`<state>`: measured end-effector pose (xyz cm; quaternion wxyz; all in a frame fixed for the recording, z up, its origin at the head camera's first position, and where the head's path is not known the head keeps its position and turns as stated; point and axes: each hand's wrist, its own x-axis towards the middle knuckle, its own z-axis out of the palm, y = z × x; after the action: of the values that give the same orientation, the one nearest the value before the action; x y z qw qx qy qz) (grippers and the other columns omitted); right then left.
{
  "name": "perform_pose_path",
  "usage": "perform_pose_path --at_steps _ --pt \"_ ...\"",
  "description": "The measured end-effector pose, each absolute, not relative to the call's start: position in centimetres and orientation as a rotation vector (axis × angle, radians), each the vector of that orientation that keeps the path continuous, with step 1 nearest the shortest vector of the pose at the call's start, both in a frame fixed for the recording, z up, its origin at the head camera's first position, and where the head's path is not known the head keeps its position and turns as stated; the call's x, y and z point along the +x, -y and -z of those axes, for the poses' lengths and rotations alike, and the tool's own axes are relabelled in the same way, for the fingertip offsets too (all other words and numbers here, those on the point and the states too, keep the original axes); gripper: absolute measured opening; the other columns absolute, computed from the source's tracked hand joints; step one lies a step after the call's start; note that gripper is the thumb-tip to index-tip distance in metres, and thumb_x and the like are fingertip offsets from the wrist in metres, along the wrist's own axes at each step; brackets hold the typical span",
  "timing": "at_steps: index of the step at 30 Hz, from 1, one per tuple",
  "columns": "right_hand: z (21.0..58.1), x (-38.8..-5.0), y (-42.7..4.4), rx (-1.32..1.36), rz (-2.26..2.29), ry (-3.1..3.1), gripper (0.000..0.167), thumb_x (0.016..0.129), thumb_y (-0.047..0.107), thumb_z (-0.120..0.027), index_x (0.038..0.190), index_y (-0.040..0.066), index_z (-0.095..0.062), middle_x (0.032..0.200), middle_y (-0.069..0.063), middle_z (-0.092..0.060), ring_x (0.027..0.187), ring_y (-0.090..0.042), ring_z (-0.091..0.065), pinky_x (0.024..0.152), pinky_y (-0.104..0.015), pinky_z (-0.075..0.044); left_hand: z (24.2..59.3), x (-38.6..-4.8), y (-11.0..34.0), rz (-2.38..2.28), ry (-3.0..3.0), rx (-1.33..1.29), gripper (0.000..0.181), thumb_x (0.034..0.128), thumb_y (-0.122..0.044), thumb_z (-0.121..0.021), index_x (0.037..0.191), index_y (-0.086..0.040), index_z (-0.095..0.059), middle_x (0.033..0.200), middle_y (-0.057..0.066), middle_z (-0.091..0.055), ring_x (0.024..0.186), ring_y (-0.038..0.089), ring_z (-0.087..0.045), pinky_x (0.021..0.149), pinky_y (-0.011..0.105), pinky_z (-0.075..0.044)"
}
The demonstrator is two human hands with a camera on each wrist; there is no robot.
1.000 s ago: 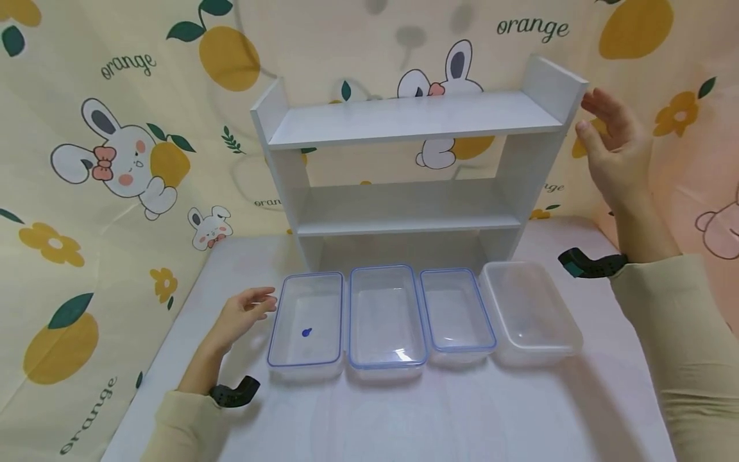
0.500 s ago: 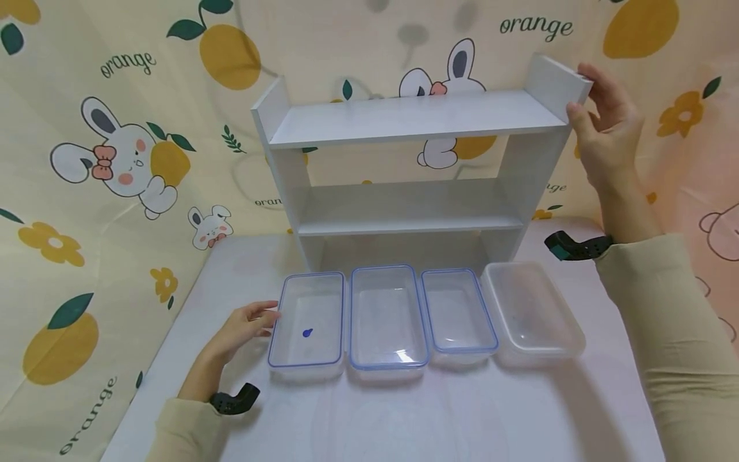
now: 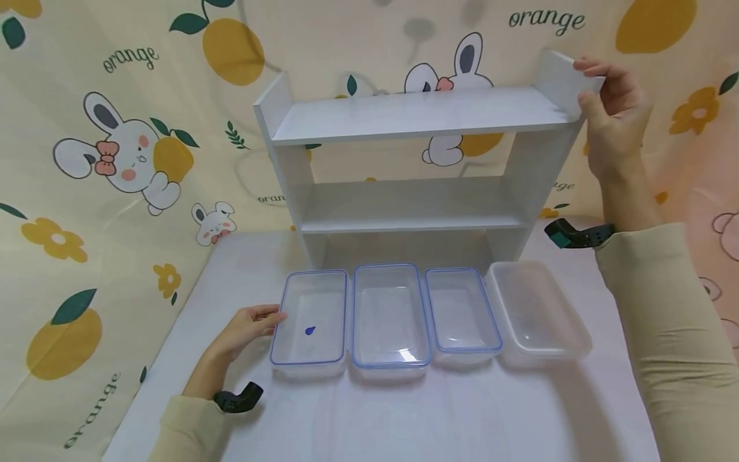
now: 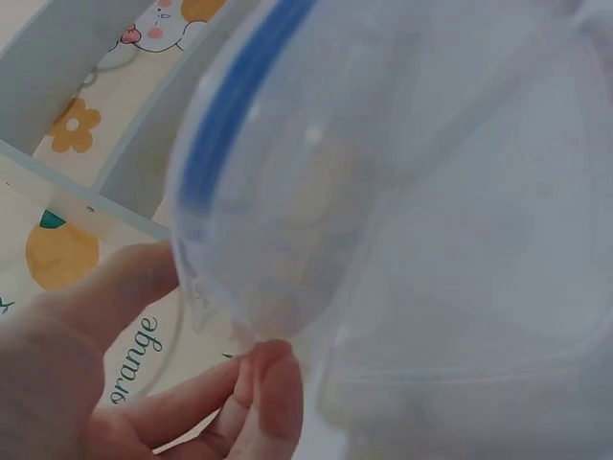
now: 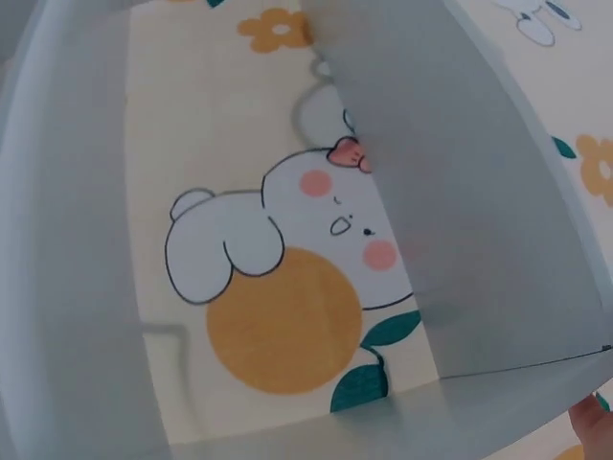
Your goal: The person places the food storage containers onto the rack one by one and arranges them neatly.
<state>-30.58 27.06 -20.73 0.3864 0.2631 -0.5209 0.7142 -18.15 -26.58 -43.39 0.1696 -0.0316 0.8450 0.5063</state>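
Counter [image 3: 462, 417]: white, running back to the printed backdrop.
Backdrop [image 3: 144, 256]: cream, with rabbits, oranges and flowers.
Shelf [image 3: 412, 204]: white, upright at the counter's back, behind the boxes.
Boxes [image 3: 392, 314]: four in a row, three clear and blue-edged, the rightmost cloudy.
Left hand [image 3: 248, 328]: touches the leftmost box's outer side; cannot tell whether it grips.
Right hand [image 3: 620, 115]: grips the shelf's upper right side.

Cream backdrop [image 3: 346, 38] with rabbits [image 3: 131, 160], oranges [image 3: 233, 51] and yellow flowers [image 3: 69, 247], behind a white tabletop [image 3: 439, 410].
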Motion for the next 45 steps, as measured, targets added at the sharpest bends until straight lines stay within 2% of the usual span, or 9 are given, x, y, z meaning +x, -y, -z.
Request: perform_pose_path --at_steps 4,9,12,16,22,27,36,45 --pt "20.8 -31.0 -27.4 0.7 -1.747 1.345 0.029 0.081 -0.015 -0.043 0.093 -0.001 -0.066 0.102 -0.008 -0.069 0.115 -0.027 -0.054 0.107 -0.028 -0.04 43.6 -18.4 26.5 -1.467 -2.367 -0.105 0.066 0.0939 -0.036 -0.06 0.14 0.009 -0.041 0.141 0.028 -0.049 0.116 0.023 -0.062 0.101 0.04 -0.052" --pt "21.1 -30.8 -27.3 0.684 -1.753 1.374 0.028 0.085 -0.013 -0.046 0.101 -0.003 -0.067 0.112 -0.009 -0.065 0.118 -0.025 -0.052 0.107 -0.026 -0.041 44.0 -18.7 26.6 -1.547 -2.293 -0.141 0.066 0.0932 -0.035 -0.061 0.14 0.007 -0.04 0.136 0.023 -0.054 0.11 0.014 -0.062 0.102 0.036 -0.052" --pt "21.3 -30.9 -27.0 0.662 -1.753 1.382 0.027 0.087 -0.012 -0.046 0.1 0.0 -0.067 0.114 -0.008 -0.064 0.123 -0.027 -0.05 0.113 -0.026 -0.038 44.3 -18.7 26.7 -1.617 -2.213 -0.175 0.06 0.0931 -0.033 -0.062 0.135 0.006 -0.043 0.118 0.006 -0.063 0.1 0.005 -0.059 0.094 0.024 -0.053" --pt "21.6 -31.1 -26.7 0.653 -1.725 1.374 0.027 0.087 -0.011 -0.045 0.098 0.002 -0.065 0.111 -0.007 -0.065 0.126 -0.029 -0.049 0.118 -0.029 -0.034 44.9 -18.7 27.0 -1.746 -2.075 -0.139 0.042 0.0952 -0.025 -0.059 0.124 0.003 -0.051 0.098 -0.014 -0.062 0.092 0.0 -0.058 0.084 0.014 -0.05" --pt "21.9 -31.1 -26.5 0.648 -1.722 1.354 0.027 0.087 -0.011 -0.044 0.096 0.003 -0.065 0.109 -0.004 -0.065 0.125 -0.027 -0.05 0.118 -0.029 -0.034 45.4 -18.9 27.4 -1.894 -1.9 -0.103 0.014 0.0964 -0.015 -0.055 0.108 -0.009 -0.059 0.093 -0.013 -0.069 0.087 -0.001 -0.062 0.079 0.014 -0.052" --pt "21.7 -30.5 -26.1 0.619 -1.761 1.345 0.025 0.087 -0.011 -0.045 0.096 0.003 -0.064 0.109 -0.004 -0.065 0.126 -0.025 -0.05 0.118 -0.028 -0.033 45.0 -18.8 27.4 -1.926 -1.879 -0.105 0.008 0.0954 -0.013 -0.055 0.101 -0.013 -0.06 0.089 -0.014 -0.068 0.084 -0.001 -0.061 0.076 0.014 -0.051" --pt "21.1 -29.8 -25.4 0.643 -1.717 1.343 0.026 0.088 -0.01 -0.044 0.096 0.004 -0.065 0.108 -0.003 -0.066 0.123 -0.026 -0.051 0.117 -0.029 -0.035 43.7 -18.6 27.7 -1.986 -1.858 -0.047 0.014 0.0962 -0.011 -0.052 0.093 -0.019 -0.063 0.087 -0.014 -0.068 0.083 -0.002 -0.062 0.077 0.014 -0.051" --pt "20.8 -29.8 -25.3 0.635 -1.8 1.339 0.029 0.086 -0.012 -0.041 0.096 0.003 -0.063 0.108 -0.004 -0.064 0.125 -0.023 -0.048 0.116 -0.027 -0.034 42.3 -18.6 27.8 -2.003 -1.9 -0.019 0.018 0.0979 -0.01 -0.048 0.093 -0.02 -0.063 0.09 -0.014 -0.069 0.085 0.0 -0.063 0.079 0.015 -0.052"
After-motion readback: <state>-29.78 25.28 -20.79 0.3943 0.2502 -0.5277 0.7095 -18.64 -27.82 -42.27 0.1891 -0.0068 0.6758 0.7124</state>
